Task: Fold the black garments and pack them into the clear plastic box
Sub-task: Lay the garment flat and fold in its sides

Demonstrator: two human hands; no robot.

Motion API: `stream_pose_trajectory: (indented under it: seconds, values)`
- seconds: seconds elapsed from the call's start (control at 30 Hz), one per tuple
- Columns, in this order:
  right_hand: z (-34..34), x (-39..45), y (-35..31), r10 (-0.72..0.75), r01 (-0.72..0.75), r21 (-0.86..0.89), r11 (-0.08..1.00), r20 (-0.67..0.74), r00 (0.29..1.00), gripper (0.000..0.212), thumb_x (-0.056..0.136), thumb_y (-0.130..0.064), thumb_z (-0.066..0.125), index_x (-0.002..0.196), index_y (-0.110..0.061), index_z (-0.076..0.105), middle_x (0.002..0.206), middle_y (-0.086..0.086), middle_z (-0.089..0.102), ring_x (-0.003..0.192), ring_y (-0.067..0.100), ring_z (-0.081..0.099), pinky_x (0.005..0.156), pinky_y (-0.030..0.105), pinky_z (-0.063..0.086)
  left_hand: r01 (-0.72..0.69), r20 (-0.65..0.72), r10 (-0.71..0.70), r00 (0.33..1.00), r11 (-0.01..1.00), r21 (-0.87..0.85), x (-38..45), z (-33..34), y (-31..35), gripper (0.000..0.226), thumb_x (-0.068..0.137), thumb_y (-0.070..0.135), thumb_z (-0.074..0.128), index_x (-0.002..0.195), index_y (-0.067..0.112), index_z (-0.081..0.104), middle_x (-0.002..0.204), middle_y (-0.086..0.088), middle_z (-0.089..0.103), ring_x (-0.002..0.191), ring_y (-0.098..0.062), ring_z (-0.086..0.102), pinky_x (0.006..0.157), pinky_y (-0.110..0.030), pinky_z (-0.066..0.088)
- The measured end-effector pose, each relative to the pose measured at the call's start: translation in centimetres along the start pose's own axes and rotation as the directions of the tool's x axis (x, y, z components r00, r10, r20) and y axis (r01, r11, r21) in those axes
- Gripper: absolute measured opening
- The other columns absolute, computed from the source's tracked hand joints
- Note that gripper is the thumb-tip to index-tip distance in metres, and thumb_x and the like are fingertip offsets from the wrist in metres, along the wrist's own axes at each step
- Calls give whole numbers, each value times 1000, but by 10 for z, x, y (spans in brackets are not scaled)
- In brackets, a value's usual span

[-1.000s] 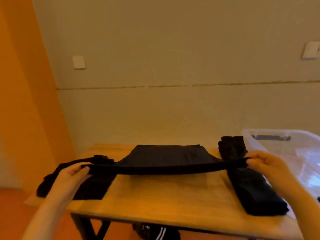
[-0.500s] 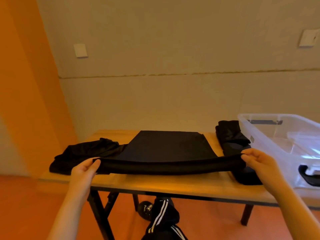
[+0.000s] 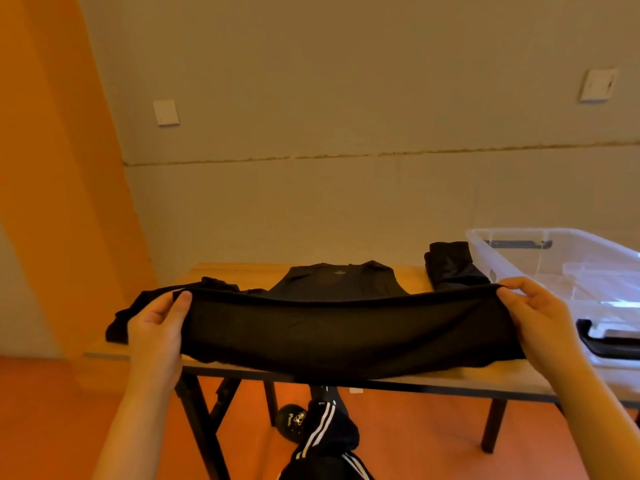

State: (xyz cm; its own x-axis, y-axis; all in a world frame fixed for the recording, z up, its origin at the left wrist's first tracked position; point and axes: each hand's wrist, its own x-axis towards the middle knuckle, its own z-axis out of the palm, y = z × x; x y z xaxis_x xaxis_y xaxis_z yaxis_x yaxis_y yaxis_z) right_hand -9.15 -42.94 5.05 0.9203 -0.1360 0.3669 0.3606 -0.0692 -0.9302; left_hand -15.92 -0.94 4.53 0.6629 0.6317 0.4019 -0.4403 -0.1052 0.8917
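Across the last second the shirt [image 3: 346, 334] has gone from a thin dark band stretched low over the table [image 3: 433, 375] to a broad sheet lifted toward the camera, its lower edge now hanging down across the table's front edge in the middle of the frame. The left hand [image 3: 156, 327] pinches the left end of the raised hem, thumb on the near face and fingers curled behind the cloth; the right hand [image 3: 533, 320] pinches the right end the same way, with its fingertips bent over the top edge. The far part of the shirt, with its neckline, lies flat on the table just above centre. That suggests the near half is being raised so it can be laid over the far half, so this fold is only half made. A crumpled dark garment [image 3: 124, 317] sits at the table's left end, partly behind the left hand, and a folded dark bundle [image 3: 450, 265] lies at centre right, just beside the plastic box [image 3: 491, 247] on the right edge of the frame. No dark clothing can be made out in the box.
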Motion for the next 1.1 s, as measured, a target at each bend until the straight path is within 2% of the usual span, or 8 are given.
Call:
stream_pose_trajectory:
  seconds: [0.07, 0.23, 0.33, 0.43, 0.53, 0.67, 0.97, 1.1]
  values:
    - [-3, 2, -2, 0, 0, 31, 1000, 6, 1000, 72, 33, -85, 66, 81, -31, 67, 67, 14, 61, 62, 18, 58, 49, 16, 48, 20, -5, -20, 1000, 1000, -9, 1, 1, 1, 14, 93, 17, 54, 87, 18, 67, 78, 8, 68, 86, -12, 63, 71, -29, 50]
    - [-4, 7, -14, 20, -21, 71, 997, 21, 1000, 75, 20, -85, 67, 74, -33, 68, 65, 2, 66, 60, 9, 64, 52, 15, 53, 43, -1, -43, 999, 999, 2, 9, 2, 3, 26, 92, 18, 55, 74, 23, 73, 75, 8, 69, 78, -9, 65, 65, -27, 51]
    - [3, 19, -14, 29, -29, 42, 999, -13, 999, 65, 40, -80, 69, 80, -28, 68, 56, 6, 57, 51, 11, 54, 46, 12, 46, 67, 22, -67, 997, 997, 23, 24, 8, -4, 22, 92, 18, 55, 77, 21, 72, 74, 10, 70, 78, -10, 65, 66, -29, 52]
    - [15, 49, -1, 110, -110, -8, 994, -38, 993, 34, 83, -42, 62, 96, -11, 66, 45, -5, 54, 43, 2, 51, 43, 9, 43, 94, 54, -96, 994, 994, 51, 47, 21, -18, 22, 91, 21, 56, 87, 2, 66, 87, -9, 66, 87, -24, 62, 77, -37, 48]
    - [29, 81, 16, 140, -142, -56, 988, -32, 990, 55, 50, -73, 69, 81, -27, 69, 53, -3, 60, 51, 5, 58, 49, 15, 49, 129, 80, -136, 988, 988, 87, 74, 39, -39, 33, 89, 25, 58, 89, -8, 60, 88, -13, 61, 83, -27, 57, 73, -37, 43]
    - [48, 136, 46, 197, -198, -172, 965, -22, 980, 14, 92, -15, 53, 94, -4, 61, 68, 17, 54, 63, 27, 51, 58, 31, 44, 158, 101, -177, 979, 972, 174, 117, 71, -69, 23, 92, 18, 55, 71, 10, 60, 54, 9, 59, 57, -5, 59, 50, -14, 45]
    - [113, 275, 106, 132, -142, -552, 822, -58, 990, 17, 94, -19, 50, 97, -5, 60, 79, 8, 63, 62, 19, 54, 54, 28, 40, 216, 121, -268, 956, 918, 333, 236, 147, -156, 24, 97, 20, 49, 98, 5, 68, 89, -10, 67, 87, -22, 64, 68, -26, 47]
    - [153, 302, 129, 237, -209, -709, 674, -60, 970, 36, 96, -22, 48, 127, -4, 45, 110, 19, 61, 88, 27, 59, 65, 29, 42, 194, 75, -335, 939, 699, 688, 258, 166, -192, 34, 96, 21, 50, 126, 5, 51, 124, -14, 57, 114, -29, 53, 83, -32, 42]
